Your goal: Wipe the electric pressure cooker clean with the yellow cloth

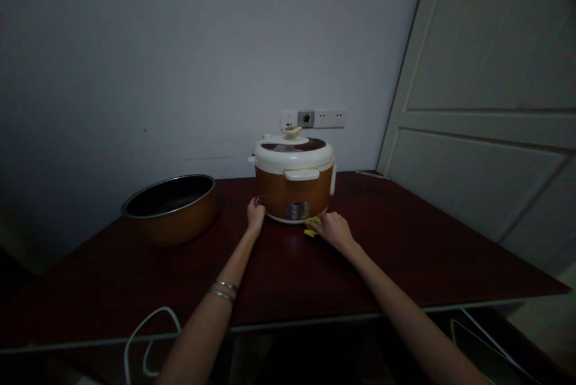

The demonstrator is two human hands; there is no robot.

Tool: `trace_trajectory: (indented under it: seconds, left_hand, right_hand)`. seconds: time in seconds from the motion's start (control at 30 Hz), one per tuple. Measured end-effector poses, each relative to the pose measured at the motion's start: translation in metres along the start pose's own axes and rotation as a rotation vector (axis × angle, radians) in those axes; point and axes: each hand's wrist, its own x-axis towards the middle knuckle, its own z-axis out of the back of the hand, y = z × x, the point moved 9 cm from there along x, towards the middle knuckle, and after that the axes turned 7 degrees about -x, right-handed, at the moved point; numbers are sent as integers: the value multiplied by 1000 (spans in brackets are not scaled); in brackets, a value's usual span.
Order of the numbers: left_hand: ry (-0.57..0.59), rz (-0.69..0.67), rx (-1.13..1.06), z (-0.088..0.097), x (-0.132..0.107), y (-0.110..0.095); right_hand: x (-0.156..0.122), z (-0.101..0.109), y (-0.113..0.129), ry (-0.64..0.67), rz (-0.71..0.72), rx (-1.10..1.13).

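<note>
On the table, an upright rice cooker faces an open left hand; right hand grips cloth.

Head-worn view, angled forward and down, at a rice cooker

From up here on the head camera, my left hand is braced against the lower front of the brown-and-cream rice cooker, with two metal bangles on that wrist. My right hand sits on a yellow cloth, pressed up against the cooker's base. The cooker's lid is on. A brown metal pot stands to the left, well apart, on the dark red table. Behind the cooker, a wall socket strip is mounted; a white cable loops below the table's near edge.
</note>
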Motion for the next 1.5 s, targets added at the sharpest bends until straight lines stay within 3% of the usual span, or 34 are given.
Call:
trace_trajectory:
  seconds: [0.1, 0.2, 0.33, 0.43, 0.53, 0.63, 0.7, 0.77, 0.83, 0.93, 1.03, 1.1, 1.2, 1.3, 1.4, 1.5]
  left_hand:
    - [7, -12, 12, 0, -3, -3]
    - [7, -12, 34, 1, -3, -3]
    - [-10, -4, 72, 1, -3, -2]
    - [-58, -1, 113, 8, -4, -10]
    - [-152, -43, 162, 25, -10, -36]
    - [-236, -169, 184, 40, -30, -77]
    - [-250, -396, 170, 39, -55, -114]
    - [-65, -605, 114, 17, -85, -144]
    - [279, -630, 118, -23, -112, -153]
    - [785, -408, 175, -79, -149, -134]
    - [1026, -231, 221, -102, -167, -111]
    - [1065, -164, 239, -103, -166, -100]
    - [1032, -159, 222, -98, -157, -95]
    - [940, -243, 170, -93, -148, -103]
    - [908, -326, 149, -89, -146, -111]
    - [940, -248, 168, -82, -145, -104]
  right_hand:
    - [0, 2, 18, -42, 50, -6]
    - [2, 2, 15, -42, 7, -13]
    - [5, 1, -25, -29, -112, 23]
    - [6, 4, -59, -76, -191, 195]
    - [7, 16, -75, -222, -204, 566]
    - [1, 34, -69, -354, -104, 874]
    - [-4, 39, -55, -296, -43, 1032]
    - [-8, 38, -38, -144, -7, 1184]
    - [-14, 41, -22, -24, 37, 1281]
    - [-19, 59, -8, 5, 139, 1297]
    - [-20, 74, -7, -38, 207, 1240]
    - [-18, 73, -13, -47, 189, 1243]
    - [-13, 51, -24, 44, 35, 1428]
    - [-17, 21, -15, 306, -69, 1609]
    - [-31, 4, 6, 596, -3, 1562]
    - [-40, -2, 14, 724, 63, 1465]
